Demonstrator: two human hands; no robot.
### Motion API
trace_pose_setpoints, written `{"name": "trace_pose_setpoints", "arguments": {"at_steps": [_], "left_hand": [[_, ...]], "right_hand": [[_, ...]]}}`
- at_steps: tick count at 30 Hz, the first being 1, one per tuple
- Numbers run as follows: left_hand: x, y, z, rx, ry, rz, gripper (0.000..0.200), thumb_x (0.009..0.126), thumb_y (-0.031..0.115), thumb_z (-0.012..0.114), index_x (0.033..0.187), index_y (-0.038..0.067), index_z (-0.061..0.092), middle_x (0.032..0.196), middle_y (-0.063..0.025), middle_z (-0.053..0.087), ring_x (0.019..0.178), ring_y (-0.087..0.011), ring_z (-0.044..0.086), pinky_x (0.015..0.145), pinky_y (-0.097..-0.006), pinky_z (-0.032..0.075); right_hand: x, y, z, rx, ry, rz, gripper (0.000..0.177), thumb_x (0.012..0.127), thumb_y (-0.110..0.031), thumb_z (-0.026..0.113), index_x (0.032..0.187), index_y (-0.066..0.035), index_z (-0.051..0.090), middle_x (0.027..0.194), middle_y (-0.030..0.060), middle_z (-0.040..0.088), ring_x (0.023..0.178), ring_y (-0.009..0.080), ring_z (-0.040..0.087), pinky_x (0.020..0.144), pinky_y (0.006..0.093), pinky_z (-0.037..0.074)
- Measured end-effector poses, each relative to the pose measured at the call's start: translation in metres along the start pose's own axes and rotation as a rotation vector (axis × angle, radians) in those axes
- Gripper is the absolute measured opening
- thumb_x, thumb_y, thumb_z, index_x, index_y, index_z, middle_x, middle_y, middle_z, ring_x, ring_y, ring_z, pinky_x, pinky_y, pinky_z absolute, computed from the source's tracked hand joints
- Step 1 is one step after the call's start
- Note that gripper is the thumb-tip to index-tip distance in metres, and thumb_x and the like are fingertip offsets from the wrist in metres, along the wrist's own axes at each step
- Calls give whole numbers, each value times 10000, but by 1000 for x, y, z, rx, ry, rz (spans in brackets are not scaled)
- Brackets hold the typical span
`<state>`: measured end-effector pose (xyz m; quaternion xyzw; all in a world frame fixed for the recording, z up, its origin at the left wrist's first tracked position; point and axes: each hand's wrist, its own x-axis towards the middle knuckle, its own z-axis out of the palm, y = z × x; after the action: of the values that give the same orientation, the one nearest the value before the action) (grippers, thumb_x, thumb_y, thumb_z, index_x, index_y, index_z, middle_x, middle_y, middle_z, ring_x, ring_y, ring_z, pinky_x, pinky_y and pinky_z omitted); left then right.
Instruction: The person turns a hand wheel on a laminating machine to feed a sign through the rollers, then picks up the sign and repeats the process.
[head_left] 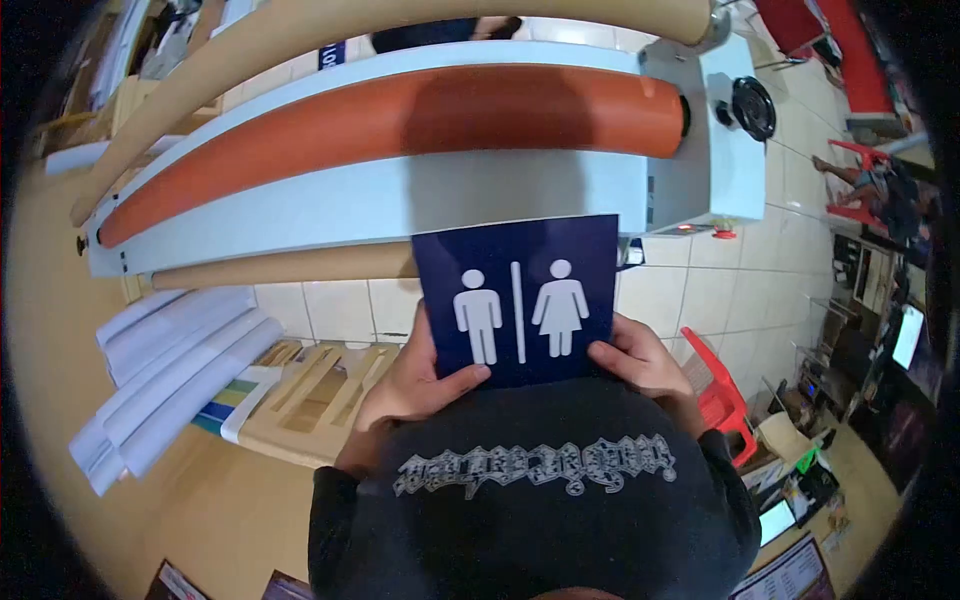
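A dark blue restroom sign [500, 310] with white man and woman figures and a white bar between them is held upright close to my chest. My left hand [415, 375] grips its lower left side, thumb on the front and fingers behind. On the lower right side, my right hand [645, 360] holds it the same way, with the thumb near the woman figure. The fingers behind the sign are hidden. Just beyond the sign stands a laminating machine [330, 205] with a long orange roller [400, 115].
A black handwheel [753, 108] and a red button [724, 235] are at the machine's right end. White paper rolls [170, 380] lie at left by a wooden pallet [315, 395]. A red chair [715, 390] stands at right. Another person [875, 190] sits at far right.
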<state>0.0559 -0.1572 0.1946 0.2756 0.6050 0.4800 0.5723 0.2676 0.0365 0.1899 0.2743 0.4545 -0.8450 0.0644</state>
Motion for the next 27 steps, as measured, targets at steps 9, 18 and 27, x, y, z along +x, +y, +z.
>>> {"name": "trace_pose_setpoints", "arguments": {"at_steps": [9,18,27], "left_hand": [[3,7,6,-159,71,-100,882,815,84,690,1450,-3,83,1386,-190,369,1296,-239,360,1090,-379,278],[4,10,-1,-21,-3,-53,894,845,126,680,1454,-33,44,1380,-212,371,1292,-249,368,1080,-387,315],[13,3,-1,-325,119,-108,506,885,129,637,1313,-48,434,1173,-118,592,1091,-152,550,973,-317,427]], "right_hand": [[-1,2,-7,-9,-67,32,390,980,-87,486,1340,45,411,1230,90,570,1129,121,502,974,277,399],[-4,2,-6,-14,19,102,403,969,-114,514,1323,51,414,1216,128,585,1121,155,529,968,324,412],[0,5,-7,-79,71,62,389,968,-134,521,1302,50,444,1166,116,609,1039,143,571,905,288,444]]}}
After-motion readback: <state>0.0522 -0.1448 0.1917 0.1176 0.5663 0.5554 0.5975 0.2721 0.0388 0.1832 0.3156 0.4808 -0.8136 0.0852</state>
